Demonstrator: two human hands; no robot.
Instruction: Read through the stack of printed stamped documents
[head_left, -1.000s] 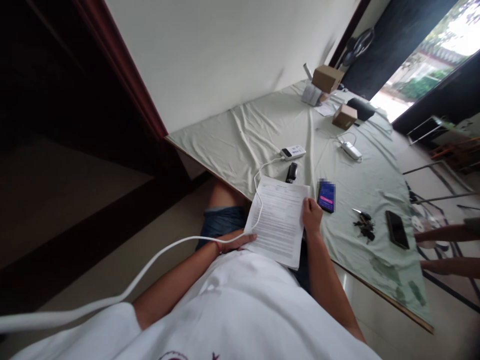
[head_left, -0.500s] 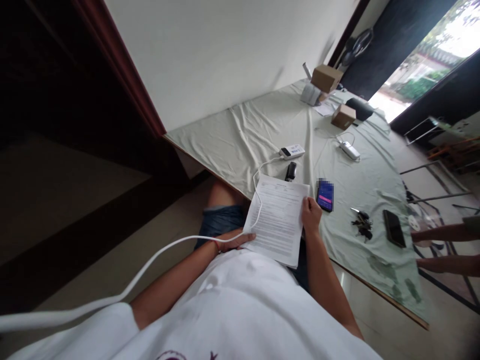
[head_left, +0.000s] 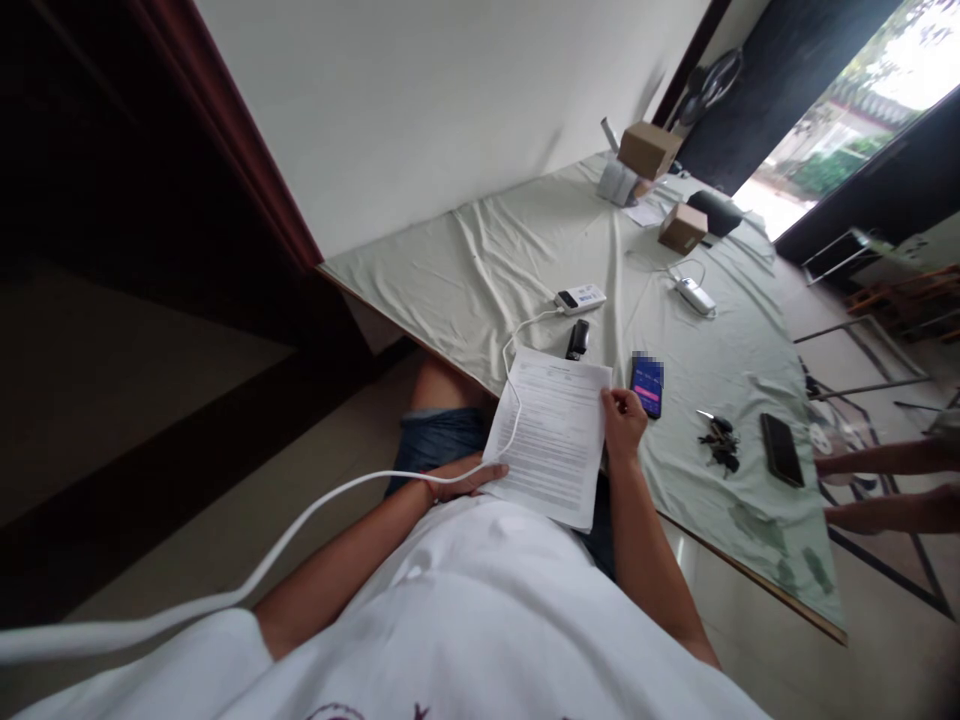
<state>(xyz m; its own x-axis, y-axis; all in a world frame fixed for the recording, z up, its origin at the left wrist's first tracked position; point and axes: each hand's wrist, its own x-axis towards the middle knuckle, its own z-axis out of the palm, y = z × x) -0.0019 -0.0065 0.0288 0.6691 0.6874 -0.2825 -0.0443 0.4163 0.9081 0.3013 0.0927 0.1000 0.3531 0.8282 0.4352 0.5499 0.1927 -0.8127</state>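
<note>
A stack of printed paper sheets (head_left: 551, 440) rests over my lap, with its top part on the table's edge. My left hand (head_left: 466, 477) grips the lower left edge, thumb on top and the other fingers out of sight beneath. At the right edge, near the upper corner, my right hand (head_left: 624, 418) pinches the paper between curled fingers. A white cable (head_left: 390, 475) crosses the sheets and my left wrist, running to a white power bank (head_left: 580, 299). Just beyond the sheets lies a small black object (head_left: 578, 338). A phone with a lit screen (head_left: 647, 388) lies beside my right hand.
On the cloth-covered table (head_left: 420, 290) are keys (head_left: 720, 440), a dark phone (head_left: 782, 450) and a white device with a cable (head_left: 696, 297). Cardboard boxes (head_left: 682, 230) stand at the far end. Another person's legs or arms (head_left: 885, 460) show at the right.
My right hand's fingers have shifted from a fuller grip to a pinch at the sheets' right edge. The view has shifted slightly. My left hand stays in place.
</note>
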